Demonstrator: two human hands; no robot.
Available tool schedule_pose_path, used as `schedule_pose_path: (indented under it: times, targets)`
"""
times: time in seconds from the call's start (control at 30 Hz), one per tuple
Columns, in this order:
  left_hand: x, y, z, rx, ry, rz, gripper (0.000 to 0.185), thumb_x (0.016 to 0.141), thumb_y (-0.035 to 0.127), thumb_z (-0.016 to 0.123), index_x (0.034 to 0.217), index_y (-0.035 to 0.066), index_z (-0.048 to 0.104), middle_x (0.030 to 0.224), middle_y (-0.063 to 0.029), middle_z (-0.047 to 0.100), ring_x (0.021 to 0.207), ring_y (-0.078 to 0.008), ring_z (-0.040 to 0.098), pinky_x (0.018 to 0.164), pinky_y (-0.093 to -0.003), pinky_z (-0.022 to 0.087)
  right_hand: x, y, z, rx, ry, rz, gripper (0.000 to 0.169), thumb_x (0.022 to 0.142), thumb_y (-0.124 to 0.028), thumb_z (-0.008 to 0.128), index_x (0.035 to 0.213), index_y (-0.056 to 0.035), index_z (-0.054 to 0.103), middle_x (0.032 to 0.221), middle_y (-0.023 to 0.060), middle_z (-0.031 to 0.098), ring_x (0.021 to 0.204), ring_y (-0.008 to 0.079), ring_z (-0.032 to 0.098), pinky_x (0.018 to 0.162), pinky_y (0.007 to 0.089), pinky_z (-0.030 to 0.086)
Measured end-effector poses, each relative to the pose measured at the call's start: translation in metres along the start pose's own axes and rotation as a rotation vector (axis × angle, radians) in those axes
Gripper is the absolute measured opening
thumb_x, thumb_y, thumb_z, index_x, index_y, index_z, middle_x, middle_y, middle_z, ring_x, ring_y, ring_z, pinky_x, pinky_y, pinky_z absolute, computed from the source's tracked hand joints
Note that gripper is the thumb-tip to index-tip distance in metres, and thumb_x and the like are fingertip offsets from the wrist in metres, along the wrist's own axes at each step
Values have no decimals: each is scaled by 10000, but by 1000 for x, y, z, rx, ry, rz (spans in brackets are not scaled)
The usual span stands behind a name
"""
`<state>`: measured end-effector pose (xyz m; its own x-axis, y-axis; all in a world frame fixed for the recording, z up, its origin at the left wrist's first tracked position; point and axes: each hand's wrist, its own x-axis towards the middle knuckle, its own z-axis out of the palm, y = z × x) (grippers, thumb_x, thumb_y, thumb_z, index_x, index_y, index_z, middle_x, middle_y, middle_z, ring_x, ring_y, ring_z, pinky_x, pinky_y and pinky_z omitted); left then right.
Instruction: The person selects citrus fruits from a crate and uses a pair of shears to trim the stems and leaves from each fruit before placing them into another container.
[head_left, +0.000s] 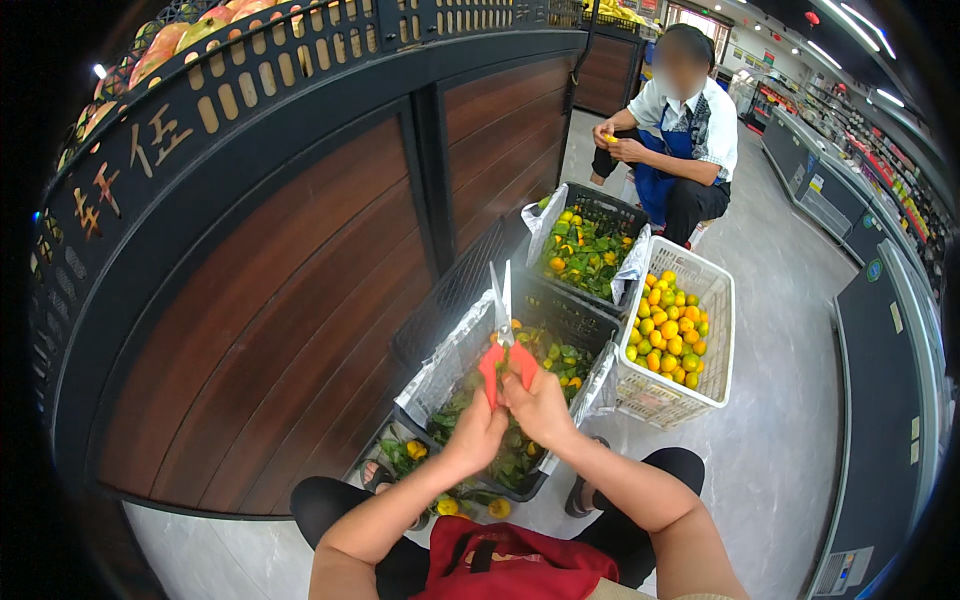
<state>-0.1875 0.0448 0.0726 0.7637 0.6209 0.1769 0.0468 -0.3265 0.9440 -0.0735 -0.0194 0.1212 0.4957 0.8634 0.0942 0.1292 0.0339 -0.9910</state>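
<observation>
A pair of scissors (505, 334) with red handles points away from me, its blades slightly parted. My left hand (477, 429) grips the left handle, and my right hand (537, 405) is on the right one. Both hands are above a black plastic crate (577, 306) lined with pale sheeting. Inside that crate lie leafy green-and-orange citrus fruits (568, 356), probably mandarins, partly hidden by my hands and the scissors. A bit of green shows between the handles, too small to identify.
A second black crate (628, 213) of leafy citrus stands beyond. A white plastic crate (716, 330) at right holds loose fruits (670, 330). Past them sits a person (679, 150) holding a small fruit. Wood-panelled display stand (300, 322) borders the left; fruits (448, 506) lie between my feet.
</observation>
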Motion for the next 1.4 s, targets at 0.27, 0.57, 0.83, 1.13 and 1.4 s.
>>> schedule_pose_path:
  times: [0.27, 0.57, 0.83, 1.13, 1.4]
  targets:
    - [19, 26, -93, 665, -108, 15, 167, 851, 93, 461, 1003, 32, 432, 749, -251, 572, 754, -448, 574, 626, -496, 439, 9, -12, -47, -465, -136, 89, 210, 913, -112, 503, 1079, -3, 572, 625, 5, 491, 569, 69, 428, 520, 261, 390]
    - [7, 12, -23, -232, -245, -99, 290, 865, 18, 395, 1153, 41, 405, 716, 14, 425, 601, -73, 418, 526, -229, 359, -1, -3, -2, 63, -98, 132, 161, 848, -52, 542, 976, 30, 592, 692, -11, 545, 625, 52, 488, 580, 215, 416]
    - [4, 22, -30, -193, -408, -125, 265, 923, 162, 472, 1149, 28, 438, 703, -41, 498, 615, -131, 497, 539, -288, 395, -2, 12, -12, 605, -329, 134, 244, 740, 47, 560, 958, -42, 625, 1211, 156, 552, 1083, 232, 537, 872, 340, 466]
    - [20, -9, -40, 53, -534, -279, 408, 954, 405, 452, 995, 15, 562, 776, -67, 601, 653, -132, 582, 600, -271, 490, -12, 2, -60, 467, -22, 179, 374, 820, -6, 505, 1192, 27, 526, 1173, 200, 572, 1069, 278, 568, 897, 376, 456]
    - [36, -179, 37, 517, -600, -280, 208, 851, 202, 525, 853, 14, 614, 811, -197, 636, 774, -354, 615, 697, -439, 481, 6, -8, -112, 854, 171, 320, 259, 905, -174, 503, 1111, -17, 515, 1116, 212, 601, 955, 280, 640, 569, 197, 507]
